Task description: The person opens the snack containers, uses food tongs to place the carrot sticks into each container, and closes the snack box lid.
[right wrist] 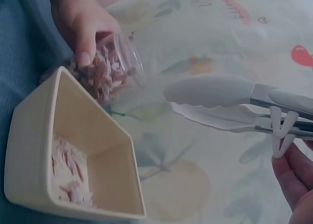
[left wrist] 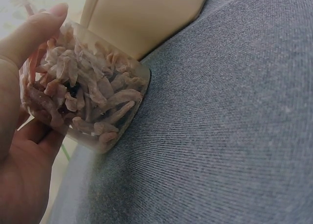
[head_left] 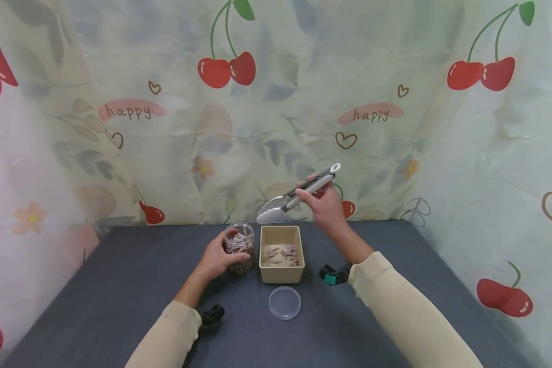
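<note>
My left hand [head_left: 217, 259] grips a clear jar [head_left: 239, 248] standing on the dark table, its mouth uncovered. Pale pinkish-brown dried pieces [left wrist: 83, 87] fill much of the jar, and my thumb lies across its side in the left wrist view. In my right hand [head_left: 324, 202] is a pair of tongs [head_left: 299, 194] with grey handles and white scalloped heads. The tong heads [right wrist: 210, 91] hang above and behind a beige rectangular box [head_left: 281, 276], slightly apart with nothing between them. Several similar pieces [right wrist: 71, 165] lie on the box's floor, just right of the jar.
A round clear lid [head_left: 284, 303] lies on the table in front of the box. The dark table [head_left: 119, 286] meets a cherry-patterned curtain [head_left: 276, 128] at its back edge. Black straps [head_left: 335, 275] sit at both wrists below cream sleeves.
</note>
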